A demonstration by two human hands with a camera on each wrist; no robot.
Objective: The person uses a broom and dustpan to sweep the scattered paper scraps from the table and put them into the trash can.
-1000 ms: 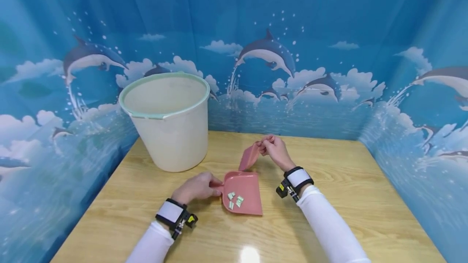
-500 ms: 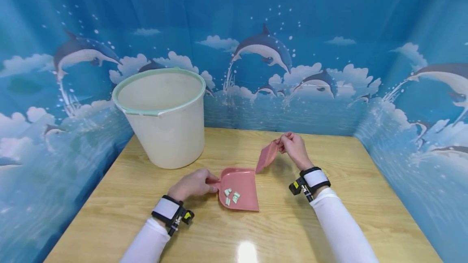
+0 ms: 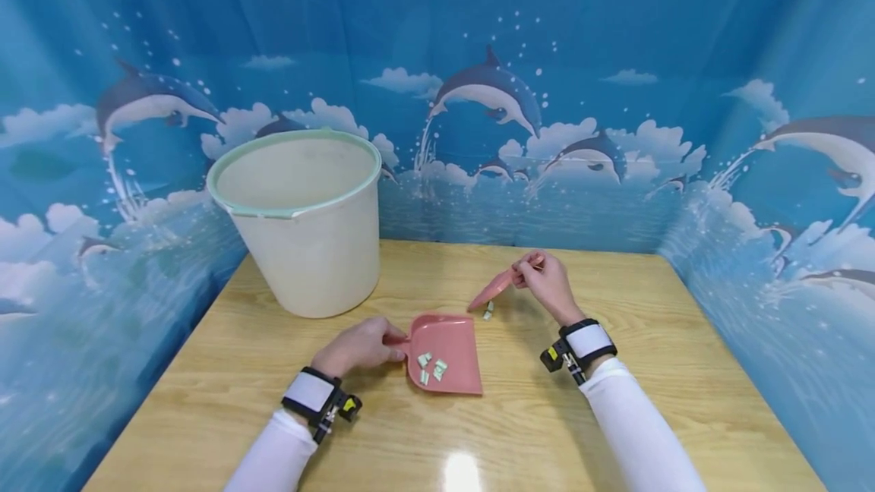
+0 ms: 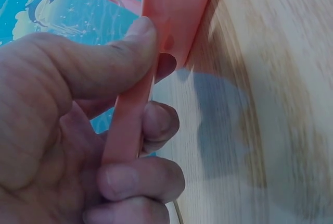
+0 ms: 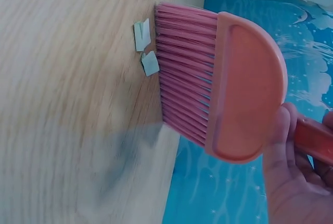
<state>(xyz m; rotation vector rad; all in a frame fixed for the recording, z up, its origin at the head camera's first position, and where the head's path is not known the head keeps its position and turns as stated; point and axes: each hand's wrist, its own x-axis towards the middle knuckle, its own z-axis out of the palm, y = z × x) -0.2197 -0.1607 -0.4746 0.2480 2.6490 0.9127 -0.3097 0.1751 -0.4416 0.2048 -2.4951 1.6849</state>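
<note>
In the head view a pink dustpan (image 3: 458,344) lies on the table, its open edge to the right, with several pale green paper scraps (image 3: 438,369) inside. My left hand (image 3: 362,346) grips its handle (image 4: 127,120), thumb on top and fingers curled beneath. My right hand (image 3: 547,283) holds a small pink hand brush (image 3: 494,288) by its handle, tilted, just beyond the dustpan's far right corner. Folded paper scraps (image 5: 150,63) lie on the table against the bristles (image 5: 184,70) in the right wrist view.
A tall white bucket (image 3: 307,257) with a pale green rim stands at the back left of the wooden table (image 3: 615,370). A blue dolphin-printed curtain (image 3: 437,97) encloses the back and both sides.
My right hand has swung the brush rightward, away from the dustpan's far edge, and then turned it, so loose scraps show beside it. My left hand keeps its grip on the dustpan.
</note>
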